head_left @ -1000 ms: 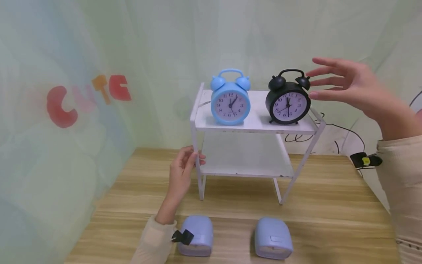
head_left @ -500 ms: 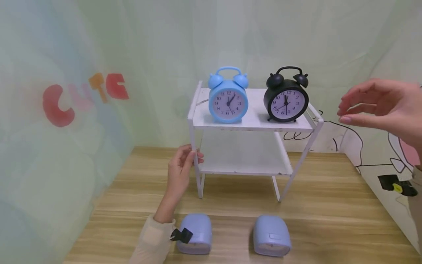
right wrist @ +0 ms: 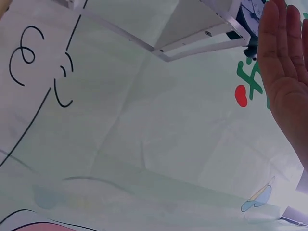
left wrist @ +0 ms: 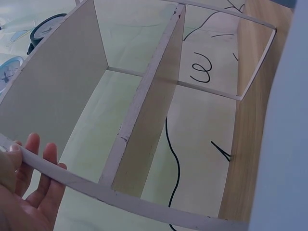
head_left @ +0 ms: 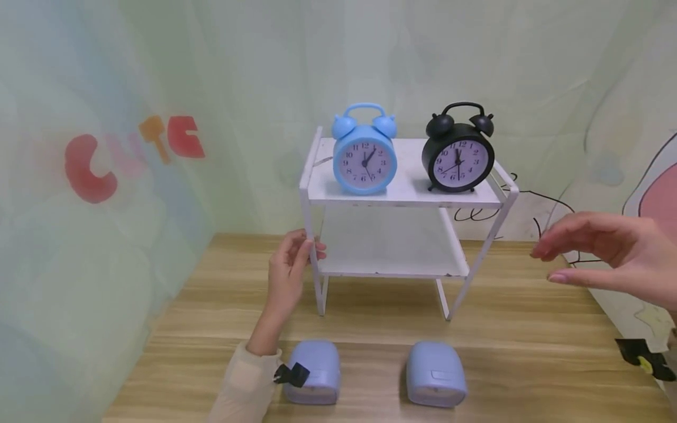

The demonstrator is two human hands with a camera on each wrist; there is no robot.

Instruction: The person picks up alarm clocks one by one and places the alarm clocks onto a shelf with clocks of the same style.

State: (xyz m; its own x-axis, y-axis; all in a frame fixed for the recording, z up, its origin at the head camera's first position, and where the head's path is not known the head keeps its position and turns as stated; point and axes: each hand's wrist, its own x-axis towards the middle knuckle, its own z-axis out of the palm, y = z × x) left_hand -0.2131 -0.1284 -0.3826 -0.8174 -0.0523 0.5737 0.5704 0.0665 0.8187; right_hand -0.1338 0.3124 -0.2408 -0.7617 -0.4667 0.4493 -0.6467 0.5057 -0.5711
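A white two-tier shelf rack (head_left: 394,203) stands on the wooden table. My left hand (head_left: 288,267) holds its front left leg between thumb and fingers; the left wrist view shows the fingers (left wrist: 48,159) around the white bar. Side by side on the top tier stand a light blue twin-bell alarm clock (head_left: 365,161) and a black twin-bell alarm clock (head_left: 459,157), both upright and facing me. To the right of the rack, my right hand (head_left: 619,252) hovers with nothing in it, fingers loosely bent and thumb apart.
Two blue-lilac rounded clocks, a left one (head_left: 315,370) partly behind my left sleeve and a right one (head_left: 436,373), sit on the wooden table (head_left: 370,329) in front of the rack. Printed curtains (head_left: 254,88) hang behind and on both sides.
My right hand has drawn away from the black alarm clock, moving right and then down. The left hand keeps its grip on the leg, and the clocks stay in place.
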